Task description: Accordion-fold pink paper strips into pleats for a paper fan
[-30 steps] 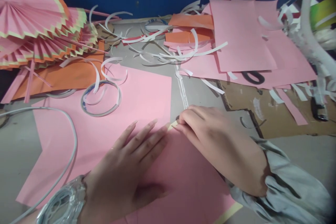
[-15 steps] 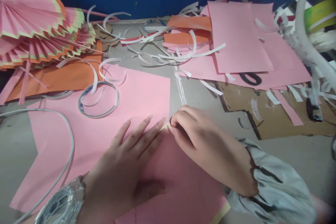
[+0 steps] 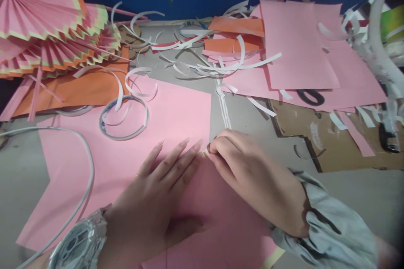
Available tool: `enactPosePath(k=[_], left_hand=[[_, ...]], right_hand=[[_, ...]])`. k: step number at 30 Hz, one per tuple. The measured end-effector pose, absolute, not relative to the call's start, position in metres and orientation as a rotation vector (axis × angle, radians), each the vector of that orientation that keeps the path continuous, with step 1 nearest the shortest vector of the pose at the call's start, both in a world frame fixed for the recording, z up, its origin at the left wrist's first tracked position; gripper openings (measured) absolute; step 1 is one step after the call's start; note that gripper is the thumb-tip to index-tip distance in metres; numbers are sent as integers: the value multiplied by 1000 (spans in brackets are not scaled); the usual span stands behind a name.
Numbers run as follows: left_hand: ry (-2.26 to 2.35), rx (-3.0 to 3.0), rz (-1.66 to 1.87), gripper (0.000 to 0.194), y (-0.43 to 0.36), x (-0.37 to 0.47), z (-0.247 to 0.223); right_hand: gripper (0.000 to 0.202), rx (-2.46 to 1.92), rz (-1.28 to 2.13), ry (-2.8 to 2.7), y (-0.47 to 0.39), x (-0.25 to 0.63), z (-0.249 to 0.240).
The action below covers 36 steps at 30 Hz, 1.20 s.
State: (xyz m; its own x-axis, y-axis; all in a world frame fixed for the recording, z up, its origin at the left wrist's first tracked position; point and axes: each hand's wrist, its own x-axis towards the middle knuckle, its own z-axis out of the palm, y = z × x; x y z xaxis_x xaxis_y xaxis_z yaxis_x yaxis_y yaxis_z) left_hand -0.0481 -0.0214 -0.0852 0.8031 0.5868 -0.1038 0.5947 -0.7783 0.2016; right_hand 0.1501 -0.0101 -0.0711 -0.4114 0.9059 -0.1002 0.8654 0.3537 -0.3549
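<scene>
My left hand [image 3: 158, 197] lies flat, fingers spread, on a pink paper sheet [image 3: 221, 227] with a pale yellow edge. Just right of its fingertips, my right hand [image 3: 243, 164] pinches the sheet's upper corner, where a bit of yellow edge [image 3: 205, 151] shows between thumb and forefinger. Beneath and to the left spreads a larger pink sheet [image 3: 176, 105]. A tape ring [image 3: 124, 138] rests on that larger sheet, with curled white strips by it.
Folded paper fans [image 3: 41, 8] and orange paper [image 3: 72, 92] sit at the back left. White strips [image 3: 230, 69], stacked pink sheets [image 3: 296, 46] and brown cardboard [image 3: 347, 151] lie at the back and right. A pale cable [image 3: 90, 164] curves at the left.
The whole view has shifted, so the table items appear slightly farther right. My right hand's pinch still sits at the sheet's corner, and my left hand stays flat.
</scene>
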Motion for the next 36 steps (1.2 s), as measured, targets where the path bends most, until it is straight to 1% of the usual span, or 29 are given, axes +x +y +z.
enactPosePath(k=[7, 15, 22, 28, 36], left_hand=[[942, 2752, -34, 79, -20, -47, -83], [944, 2768, -56, 78, -21, -46, -82], [927, 2768, -62, 77, -19, -45, -81], [923, 2757, -68, 77, -21, -46, -82], [909, 2754, -43, 73, -23, -49, -83]], right_hand=[[10, -1476, 491, -2626, -17, 153, -68], [12, -1360, 595, -2595, -17, 154, -68], [11, -1420, 694, -2543, -19, 157, -63], [13, -1594, 826, -2298, -18, 153, -58], [12, -1654, 797, -2245, -12, 156, -65]])
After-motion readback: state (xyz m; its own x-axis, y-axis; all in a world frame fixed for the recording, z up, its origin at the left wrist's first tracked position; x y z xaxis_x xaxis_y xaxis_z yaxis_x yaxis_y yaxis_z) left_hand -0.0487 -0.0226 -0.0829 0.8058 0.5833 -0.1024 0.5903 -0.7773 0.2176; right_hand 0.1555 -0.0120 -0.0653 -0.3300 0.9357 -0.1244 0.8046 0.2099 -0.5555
